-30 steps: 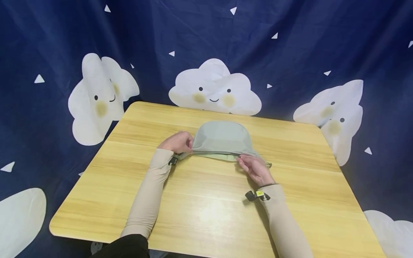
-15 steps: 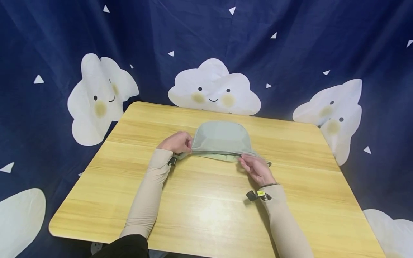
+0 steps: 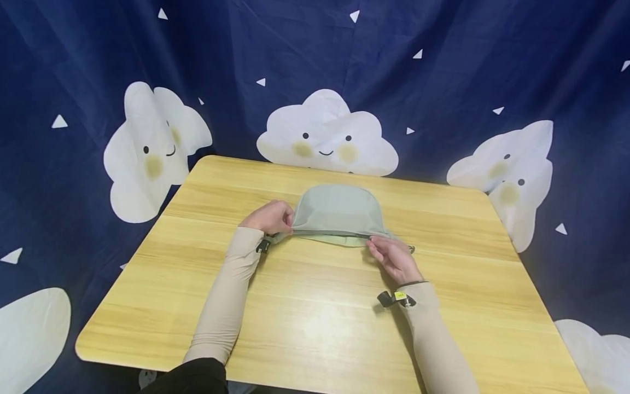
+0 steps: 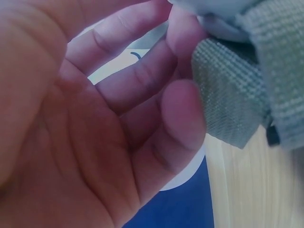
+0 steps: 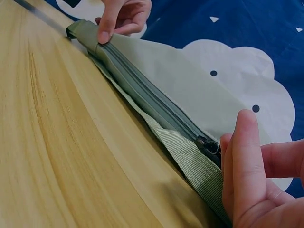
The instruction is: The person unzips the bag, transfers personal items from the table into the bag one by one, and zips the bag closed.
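A pale green waist bag (image 3: 339, 208) lies on the table, its zipper edge toward me. My left hand (image 3: 272, 216) pinches the bag's left corner at the zipper's end, with the thumb on the near side in the right wrist view. My right hand (image 3: 392, 258) is at the right part of the zipper (image 5: 152, 92), fingers on the black zipper pull (image 5: 210, 145). Left of the pull, the zipper's teeth are joined. A green webbing strap (image 5: 190, 161) runs under the zipper edge, and another piece of webbing (image 4: 228, 95) hangs beside my left fingertips.
The bag rests on a light wooden table (image 3: 315, 312) with rounded corners. A dark blue curtain (image 3: 236, 44) with white clouds hangs behind and around it. A small strap end (image 3: 410, 249) sticks out right of the bag.
My right hand has shifted slightly to the right along the zipper with the pull. The left hand keeps its hold on the corner, and the bag stays in place.
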A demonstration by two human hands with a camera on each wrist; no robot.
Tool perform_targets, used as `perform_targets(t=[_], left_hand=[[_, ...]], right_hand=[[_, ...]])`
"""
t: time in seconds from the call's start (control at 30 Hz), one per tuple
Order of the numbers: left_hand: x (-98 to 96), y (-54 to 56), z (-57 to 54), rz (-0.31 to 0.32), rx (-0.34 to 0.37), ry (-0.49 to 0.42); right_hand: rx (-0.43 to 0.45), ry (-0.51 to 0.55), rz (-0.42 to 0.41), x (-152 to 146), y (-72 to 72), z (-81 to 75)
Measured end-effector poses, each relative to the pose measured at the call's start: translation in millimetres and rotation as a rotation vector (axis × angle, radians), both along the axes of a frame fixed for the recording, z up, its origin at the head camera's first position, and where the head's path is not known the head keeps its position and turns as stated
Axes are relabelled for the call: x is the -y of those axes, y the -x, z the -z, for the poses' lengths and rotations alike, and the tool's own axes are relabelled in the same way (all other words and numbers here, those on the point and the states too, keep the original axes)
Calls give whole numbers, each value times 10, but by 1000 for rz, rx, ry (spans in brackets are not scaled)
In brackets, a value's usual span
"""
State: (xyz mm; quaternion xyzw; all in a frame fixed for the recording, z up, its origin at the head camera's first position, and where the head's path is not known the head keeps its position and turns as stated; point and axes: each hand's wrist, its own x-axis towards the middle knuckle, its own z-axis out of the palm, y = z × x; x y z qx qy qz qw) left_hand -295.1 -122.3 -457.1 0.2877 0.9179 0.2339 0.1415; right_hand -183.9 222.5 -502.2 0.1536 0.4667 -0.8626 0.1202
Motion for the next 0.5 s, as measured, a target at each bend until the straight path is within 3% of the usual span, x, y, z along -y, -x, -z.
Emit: perform_targets(t=[0.5], left_hand=[[18,-7,-10,3,-1,-23]], right_hand=[[7,10,0,-87,-52,-22]])
